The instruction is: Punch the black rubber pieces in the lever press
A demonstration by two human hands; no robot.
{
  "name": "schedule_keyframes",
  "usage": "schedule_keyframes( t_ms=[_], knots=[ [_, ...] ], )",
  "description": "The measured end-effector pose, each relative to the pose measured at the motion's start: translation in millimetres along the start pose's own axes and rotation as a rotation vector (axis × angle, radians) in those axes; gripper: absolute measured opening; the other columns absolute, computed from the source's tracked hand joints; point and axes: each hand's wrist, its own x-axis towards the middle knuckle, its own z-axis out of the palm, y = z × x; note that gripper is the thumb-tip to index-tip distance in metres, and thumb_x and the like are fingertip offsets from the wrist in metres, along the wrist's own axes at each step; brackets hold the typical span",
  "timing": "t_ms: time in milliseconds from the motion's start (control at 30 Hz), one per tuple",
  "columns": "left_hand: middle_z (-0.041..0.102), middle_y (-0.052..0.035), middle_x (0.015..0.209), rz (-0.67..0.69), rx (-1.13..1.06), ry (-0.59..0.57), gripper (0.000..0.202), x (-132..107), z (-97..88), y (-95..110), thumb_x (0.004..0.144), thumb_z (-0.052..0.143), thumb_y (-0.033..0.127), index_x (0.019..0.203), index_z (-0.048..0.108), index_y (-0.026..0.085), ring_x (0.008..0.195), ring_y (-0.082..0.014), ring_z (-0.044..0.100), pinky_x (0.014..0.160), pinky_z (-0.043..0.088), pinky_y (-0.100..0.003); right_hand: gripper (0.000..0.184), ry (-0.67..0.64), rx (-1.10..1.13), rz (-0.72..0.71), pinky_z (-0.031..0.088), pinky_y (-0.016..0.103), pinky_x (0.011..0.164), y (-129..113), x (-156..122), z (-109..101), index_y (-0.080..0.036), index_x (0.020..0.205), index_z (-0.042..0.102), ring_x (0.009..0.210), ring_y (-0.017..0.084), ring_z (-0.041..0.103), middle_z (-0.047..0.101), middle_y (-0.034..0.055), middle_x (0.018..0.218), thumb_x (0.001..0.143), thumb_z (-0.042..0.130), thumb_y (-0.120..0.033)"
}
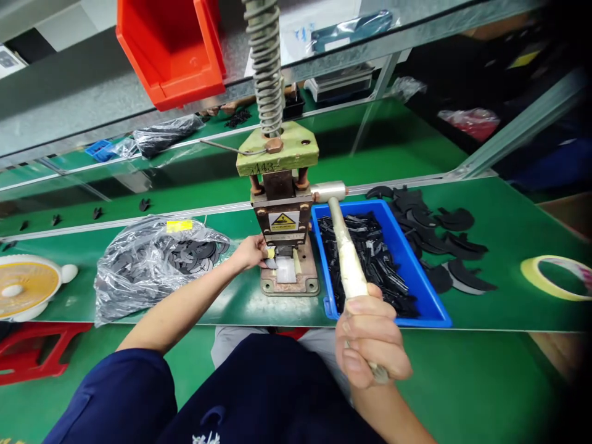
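Observation:
In the head view a hand press (283,216) with a spring on top stands on the green bench. My right hand (374,336) is wrapped around its long lever handle (346,256), which slopes down toward me from the metal hub. At the press's lower die (286,270), my left hand (253,251) is closed, fingertips pinched at the left side of the tooling. What sits between those fingertips is too small and hidden to name. A blue tray (423,293) full of thin black parts (365,253) lies right of the press.
Left of the press is a clear plastic bag (157,259) of dark flat pieces. Black curved pieces (430,222) and a tape roll (557,277) lie at right. An orange-red bin (171,55) hangs over the shelf edge. A conveyor belt (198,197) runs behind.

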Motion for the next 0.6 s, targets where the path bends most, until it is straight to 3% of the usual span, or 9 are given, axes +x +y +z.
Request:
schedule_keyframes(
  t_ms=[167, 300, 367, 467, 600],
  knots=[
    [0.061, 0.0029, 0.057, -0.064, -0.063, -0.025, 0.024, 2.9, -0.4, -5.7, 0.064, 0.081, 0.004, 0.075, 0.061, 0.013, 0.047, -0.0104, 0.061, 0.046, 0.054, -0.019, 0.008, 0.002, -0.022, -0.039, 0.051, 0.055, 0.091, -1.7, -0.7, -3.2, -0.023, 0.071, 0.05, 0.077, 0.018, 0.059, 0.059, -0.0038, 0.073, 0.074, 0.054, -0.017],
    [0.065, -0.0001, 0.063, -0.059, -0.097, 0.113, 0.021, 4.4, -21.2, -16.9, 0.073, 0.078, 0.012, 0.081, 0.059, 0.013, 0.05, -0.0115, 0.065, 0.051, 0.056, -0.021, 0.009, -0.023, -0.046, -0.018, 0.051, 0.054, 0.09, -5.8, 2.5, -4.4, -0.023, 0.069, 0.05, 0.075, 0.018, 0.059, 0.059, -0.0036, 0.071, 0.075, 0.056, -0.019],
    [0.067, -0.0017, 0.067, -0.004, -0.109, 0.228, 0.019, 3.4, -46.9, -25.9, 0.076, 0.075, 0.014, 0.086, 0.059, 0.014, 0.052, -0.0118, 0.066, 0.053, 0.055, -0.02, 0.011, 0.005, -0.046, -0.021, 0.051, 0.053, 0.086, -6.6, 5.7, -1.4, -0.023, 0.066, 0.049, 0.071, 0.018, 0.058, 0.058, -0.0037, 0.068, 0.073, 0.057, -0.018],
    [0.066, -0.0008, 0.068, 0.068, -0.033, 0.413, 0.016, -3.0, -101.1, -44.6, 0.078, 0.071, 0.016, 0.09, 0.06, 0.015, 0.055, -0.0121, 0.066, 0.055, 0.053, -0.021, 0.019, 0.127, -0.024, -0.06, 0.048, 0.05, 0.076, -1.6, 8.9, 6.9, -0.024, 0.058, 0.043, 0.063, 0.018, 0.054, 0.056, -0.0033, 0.061, 0.069, 0.056, -0.019],
    [0.068, -0.0027, 0.071, 0.088, 0.392, 0.602, 0.007, -20.2, -165.5, -71.1, 0.076, 0.068, 0.012, 0.082, 0.067, 0.016, 0.067, -0.0162, 0.066, 0.071, 0.053, -0.025, 0.034, 0.254, 0.002, -0.179, 0.042, 0.046, 0.06, 14.6, 0.8, 10.7, -0.024, 0.053, 0.027, 0.051, 0.017, 0.047, 0.045, -0.0034, 0.051, 0.067, 0.059, -0.024]
  ],
)
